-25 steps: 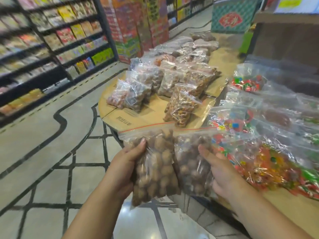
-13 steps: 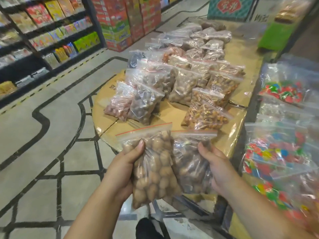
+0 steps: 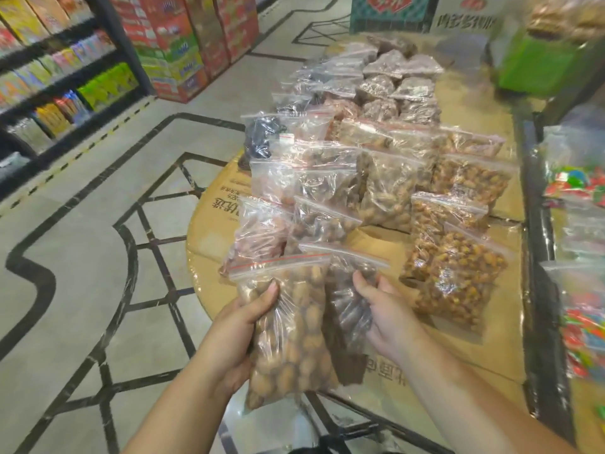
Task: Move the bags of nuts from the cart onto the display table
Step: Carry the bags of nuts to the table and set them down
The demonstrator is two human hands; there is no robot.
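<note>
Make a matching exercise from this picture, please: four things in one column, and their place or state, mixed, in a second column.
Things:
1. bag of light brown nuts
2. bag of dark nuts
3. bag of black pieces
4. bags of colourful sweets

Places or states:
A. lying at the left edge of the cardboard-covered table, far from the person
B. held in the right hand
C. on the separate surface at the right edge of the view
D. held in the left hand

Pairs: 1-D, 2-B, 3-A, 4-C
</note>
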